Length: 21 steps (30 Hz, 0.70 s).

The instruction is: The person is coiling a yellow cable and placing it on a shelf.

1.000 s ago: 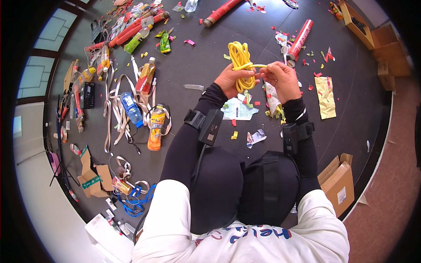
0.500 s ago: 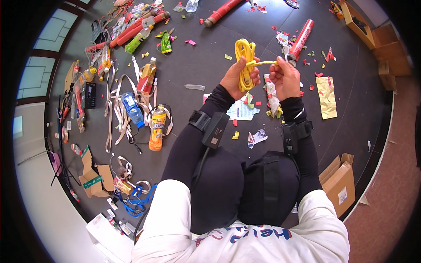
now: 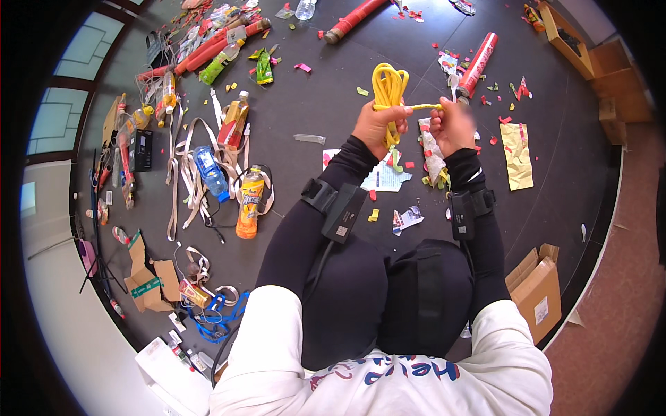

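A bundle of yellow cable (image 3: 390, 87), looped into a long coil, stands up out of my left hand (image 3: 378, 126). The left fingers are wrapped round its lower part, the thumb lying across the loops. One strand runs sideways from the coil to my right hand (image 3: 454, 125), which pinches it between thumb and fingers. The strand looks taut between the hands. Its far end is hidden in the right fingers. Beneath the right hand, on the floor, lies a crumpled white and red wrapper (image 3: 431, 152).
Around lie a red tube (image 3: 479, 66), a yellow paper sheet (image 3: 516, 156) and scattered confetti. To the left are an orange drink bottle (image 3: 250, 204), a blue bottle (image 3: 209, 173) and tangled pale straps (image 3: 173, 177). A cardboard box (image 3: 538, 295) stands near my right side.
My left thumb has swung across the coil, and the strand now passes round its front. The right hand has shifted slightly, still pinching the strand.
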Each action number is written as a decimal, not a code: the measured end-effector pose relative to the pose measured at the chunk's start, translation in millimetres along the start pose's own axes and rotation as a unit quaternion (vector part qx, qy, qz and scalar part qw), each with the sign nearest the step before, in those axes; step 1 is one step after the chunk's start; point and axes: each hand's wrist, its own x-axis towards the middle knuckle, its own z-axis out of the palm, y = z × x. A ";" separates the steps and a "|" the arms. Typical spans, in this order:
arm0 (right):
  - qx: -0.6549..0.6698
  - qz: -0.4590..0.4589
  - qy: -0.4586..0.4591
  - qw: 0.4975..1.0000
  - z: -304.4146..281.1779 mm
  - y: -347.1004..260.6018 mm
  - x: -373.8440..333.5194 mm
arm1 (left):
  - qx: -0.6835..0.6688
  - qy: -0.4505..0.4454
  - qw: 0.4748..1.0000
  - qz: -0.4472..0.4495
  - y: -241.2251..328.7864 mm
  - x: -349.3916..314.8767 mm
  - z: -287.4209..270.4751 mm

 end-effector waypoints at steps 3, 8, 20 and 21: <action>0.022 0.018 0.006 1.000 -7.2 1.3 4.6 | 0.021 0.004 1.000 -0.013 -2.0 0.1 3.4; 0.037 0.058 0.012 0.998 -11.9 1.5 6.1 | 0.040 0.006 0.999 0.003 -2.8 -2.8 6.1; 0.061 0.094 -0.006 0.994 -22.1 6.1 12.2 | -0.007 -0.011 1.000 -0.020 -2.6 -1.3 5.5; 0.062 0.093 -0.006 0.994 -21.8 6.7 12.1 | -0.015 -0.001 1.000 -0.019 -3.2 -0.5 5.6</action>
